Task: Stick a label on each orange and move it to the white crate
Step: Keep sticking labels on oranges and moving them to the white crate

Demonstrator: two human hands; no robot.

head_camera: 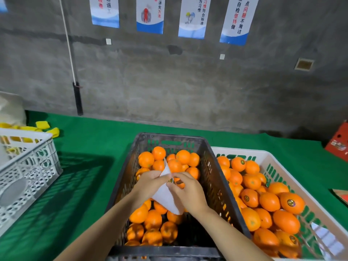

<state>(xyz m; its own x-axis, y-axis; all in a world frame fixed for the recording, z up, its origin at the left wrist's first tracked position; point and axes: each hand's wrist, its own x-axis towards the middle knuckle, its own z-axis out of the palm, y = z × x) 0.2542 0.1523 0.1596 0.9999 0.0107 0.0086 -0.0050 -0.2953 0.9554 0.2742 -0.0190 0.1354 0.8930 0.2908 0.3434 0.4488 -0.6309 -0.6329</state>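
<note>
Head view, looking down at a green counter [90, 140]. Both hands meet over a black crate [212, 185] of unlabelled oranges [175, 164]. The left hand [148, 182] grips a white backing sheet [163, 196], fingers curled round its upper edge. The right hand [188, 193] pinches a small round label [171, 180] at that edge w/ thumb and forefinger; the label is too small to tell if it has fully left the sheet. Neither hand holds an orange. The white crate [237, 150] sits just right of the black one, touching it, approx. half full of oranges, several showing dark round stickers, e.g. one near the front [291, 203].

Likely risks from here:
- The label could fold onto itself or stick to a fingertip, since it is held by a tight pinch on its sticky side.
- It could drop among the loose fruit below (hard to find again in that pile).
- The sheet fills the left hand, so an orange must be steadied or lifted w/ the sheet still in it, or one-handed; a round fruit may roll and the label go on creased.
- An unlabelled orange could reach the white crate by mistake, as the two crates stand side by side.

A second white crate [28, 161] stands well apart at far left.
</note>
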